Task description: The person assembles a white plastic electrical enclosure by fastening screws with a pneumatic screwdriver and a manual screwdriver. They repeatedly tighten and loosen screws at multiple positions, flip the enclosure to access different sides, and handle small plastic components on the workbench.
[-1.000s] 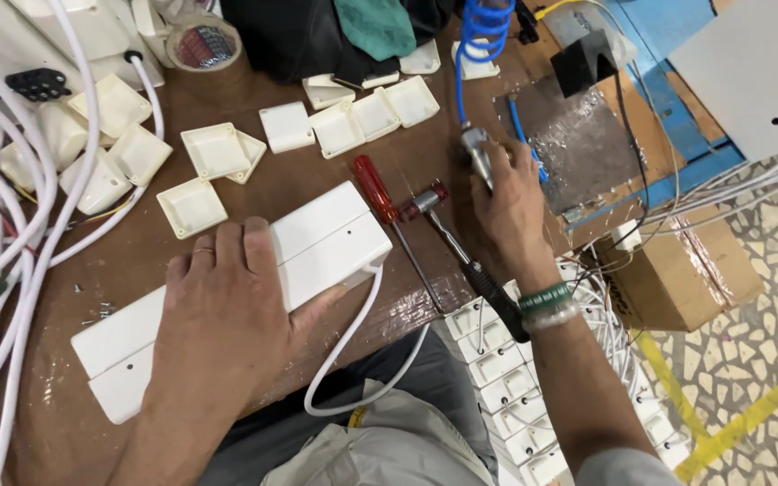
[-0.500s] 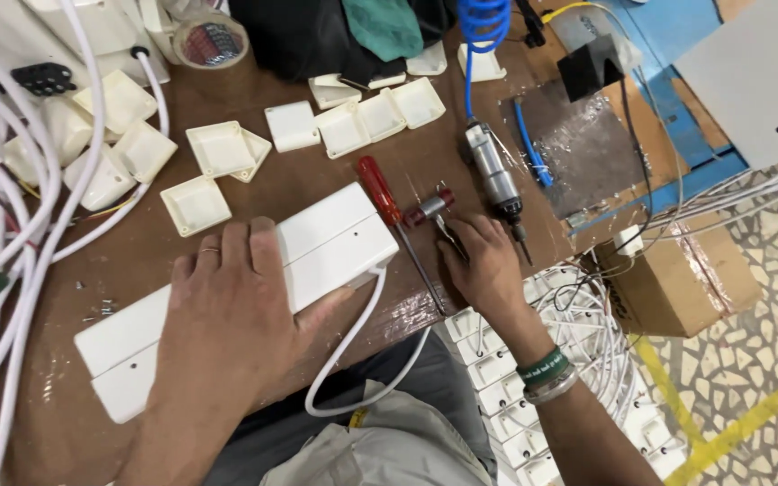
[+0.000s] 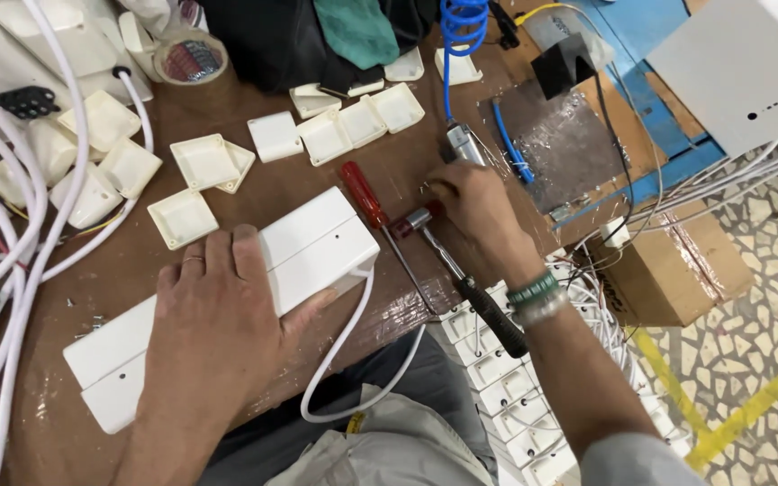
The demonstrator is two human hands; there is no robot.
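Note:
My left hand (image 3: pixel 218 328) lies flat on a long white plastic box (image 3: pixel 317 238) on the brown table, thumb along its near side, holding it down. A white cable (image 3: pixel 344 351) leaves the box and loops off the table edge. My right hand (image 3: pixel 474 211) hovers with curled fingers over the table, just below the metal air screwdriver (image 3: pixel 463 142) on its blue coiled hose (image 3: pixel 461 27). Its fingertips are close to the tool's tip and the head of a black-handled hammer (image 3: pixel 483 301). Whether they pinch anything is hidden. A red-handled screwdriver (image 3: pixel 364 192) lies between box and hammer.
Several small white square covers (image 3: pixel 200 162) lie scattered at the back and left. White cables (image 3: pixel 11 270) bundle on the left, beside a tape roll (image 3: pixel 189 58). A metal plate (image 3: pixel 569 148), a cardboard box (image 3: pixel 677 261) and stacked white socket parts (image 3: pixel 497 369) are on the right.
My right hand let go of the air screwdriver, dropped toward the hammer, and has now moved back up close to the tool's tip. My left hand stayed on the box.

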